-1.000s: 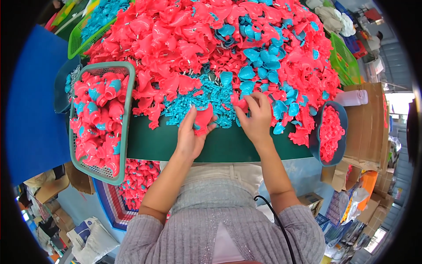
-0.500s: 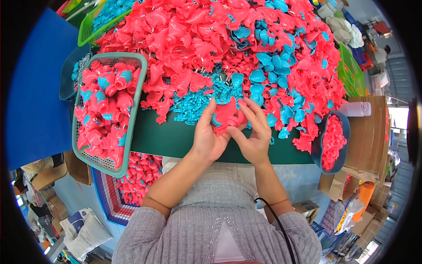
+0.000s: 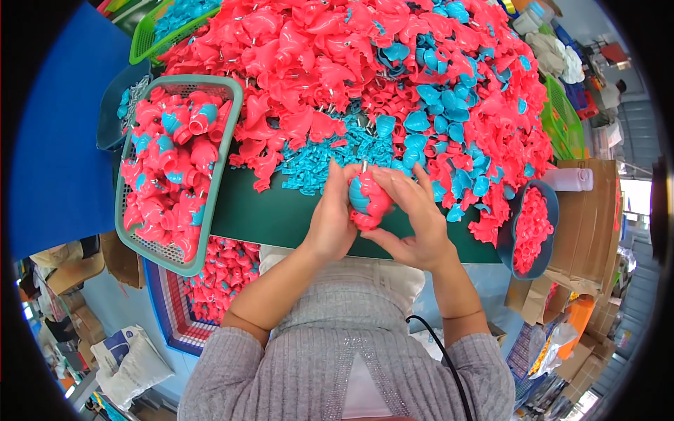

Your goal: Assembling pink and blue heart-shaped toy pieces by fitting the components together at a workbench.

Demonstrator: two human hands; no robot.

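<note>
Between my hands, over the table's near edge, is a rounded pink plastic toy part with a blue panel on its left side and a small metal pin at its top. My left hand is closed round its left side. On the other side, my right hand grips it, fingertips at the top and thumb at the bottom. Just beyond my fingers lie a heap of small blue plastic pieces and several curved blue panels. Loose pink shell halves are piled high behind them.
A grey-green basket of pink-and-blue assembled parts stands at the left. A dark bowl of small pink rings sits at the right, near a pale pink bottle. Below the table's left side is a crate with more parts.
The pink part has been turned, so its blue panel and metal pin now show. My right hand has shifted slightly right, its fingers spread wider around the part.
</note>
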